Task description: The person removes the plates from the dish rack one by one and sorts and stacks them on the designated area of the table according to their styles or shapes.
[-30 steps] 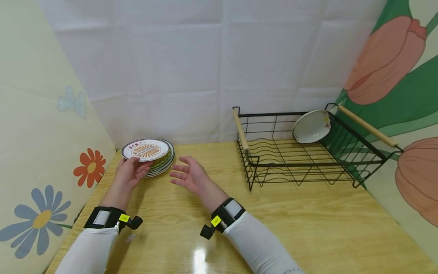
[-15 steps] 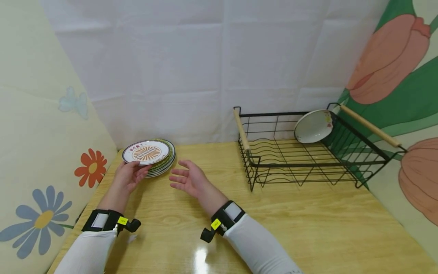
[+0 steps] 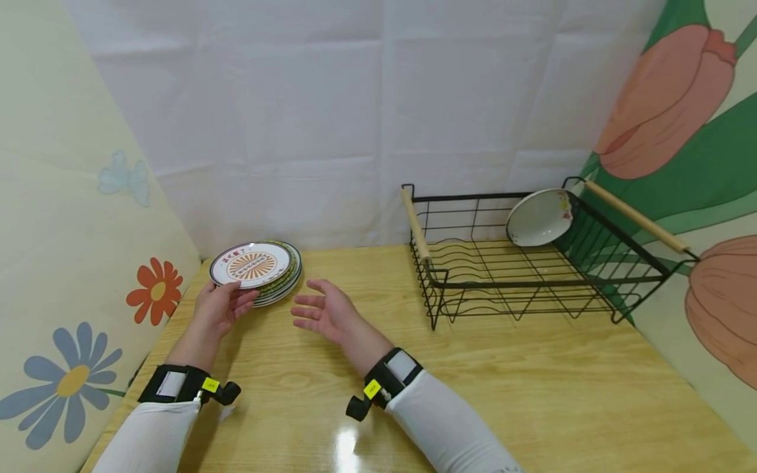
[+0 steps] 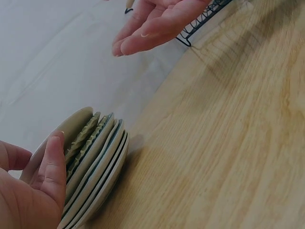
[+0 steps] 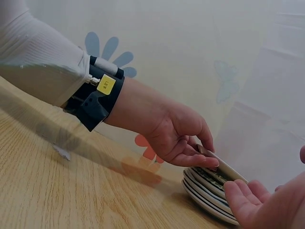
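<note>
At the back left of the table stands a stack of plates [image 3: 278,292], some with green patterned rims. Its top plate [image 3: 251,264] is white with an orange ray design and dark red writing. My left hand [image 3: 219,309] pinches that plate at its near edge, thumb at the rim and fingers beneath, as the right wrist view also shows. In the left wrist view the plate [image 4: 78,121] stands slightly apart from those below. To the right of the stack, my right hand [image 3: 328,312] is held with fingers spread and nothing in it.
A black wire dish rack [image 3: 532,284] with wooden handles stands on the right of the wooden table [image 3: 503,394]. A white bowl [image 3: 538,220] leans in its back right corner. A white cloth [image 3: 307,131] hangs behind; printed walls flank both sides.
The top plate has come down slightly at its near edge, and my left hand has shifted a little toward me. My right hand has dropped slightly.
</note>
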Motion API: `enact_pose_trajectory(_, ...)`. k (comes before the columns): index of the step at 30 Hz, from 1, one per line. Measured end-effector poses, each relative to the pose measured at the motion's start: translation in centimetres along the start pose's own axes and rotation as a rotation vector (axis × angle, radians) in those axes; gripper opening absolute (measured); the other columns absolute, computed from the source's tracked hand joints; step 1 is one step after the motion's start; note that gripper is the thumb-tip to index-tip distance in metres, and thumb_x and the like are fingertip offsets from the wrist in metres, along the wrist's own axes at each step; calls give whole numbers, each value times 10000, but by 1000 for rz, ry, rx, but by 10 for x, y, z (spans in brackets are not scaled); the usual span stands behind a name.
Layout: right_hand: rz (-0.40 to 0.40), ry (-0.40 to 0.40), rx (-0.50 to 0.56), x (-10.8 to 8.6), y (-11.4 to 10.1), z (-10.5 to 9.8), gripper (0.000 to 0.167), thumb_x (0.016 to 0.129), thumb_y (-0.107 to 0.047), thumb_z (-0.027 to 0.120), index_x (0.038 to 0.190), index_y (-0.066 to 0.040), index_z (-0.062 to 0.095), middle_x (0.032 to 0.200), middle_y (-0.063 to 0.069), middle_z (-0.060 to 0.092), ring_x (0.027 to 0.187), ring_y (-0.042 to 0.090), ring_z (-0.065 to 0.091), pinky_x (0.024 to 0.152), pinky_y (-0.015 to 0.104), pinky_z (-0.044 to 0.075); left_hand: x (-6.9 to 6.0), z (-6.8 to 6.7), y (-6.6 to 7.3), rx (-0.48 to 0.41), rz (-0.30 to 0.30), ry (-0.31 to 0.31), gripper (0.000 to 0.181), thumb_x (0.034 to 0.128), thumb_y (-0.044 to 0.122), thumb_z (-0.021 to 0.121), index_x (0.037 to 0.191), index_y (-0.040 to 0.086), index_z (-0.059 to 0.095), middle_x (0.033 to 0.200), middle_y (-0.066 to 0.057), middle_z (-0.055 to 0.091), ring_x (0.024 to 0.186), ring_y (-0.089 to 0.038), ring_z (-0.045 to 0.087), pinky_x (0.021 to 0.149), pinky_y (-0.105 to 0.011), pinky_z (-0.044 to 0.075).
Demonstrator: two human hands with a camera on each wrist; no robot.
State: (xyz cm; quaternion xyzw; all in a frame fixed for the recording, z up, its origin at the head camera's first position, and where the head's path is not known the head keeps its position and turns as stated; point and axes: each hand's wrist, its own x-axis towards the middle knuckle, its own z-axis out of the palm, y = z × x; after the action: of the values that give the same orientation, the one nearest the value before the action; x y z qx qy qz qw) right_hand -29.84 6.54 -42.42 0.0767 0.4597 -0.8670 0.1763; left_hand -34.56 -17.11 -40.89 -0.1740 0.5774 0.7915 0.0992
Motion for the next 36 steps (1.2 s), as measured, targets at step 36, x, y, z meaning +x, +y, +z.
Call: enact_pose_trajectory(36,16,8,-16,0,2,-2,604,1009,-355,561,1537,-97,425,1459,290,546,1359,477,542,1083,542,515,6,-7,-8,65,-3,4,812,1085,237,493,1646,385,-76,757,21,734,663,-109,740,638,-260,624)
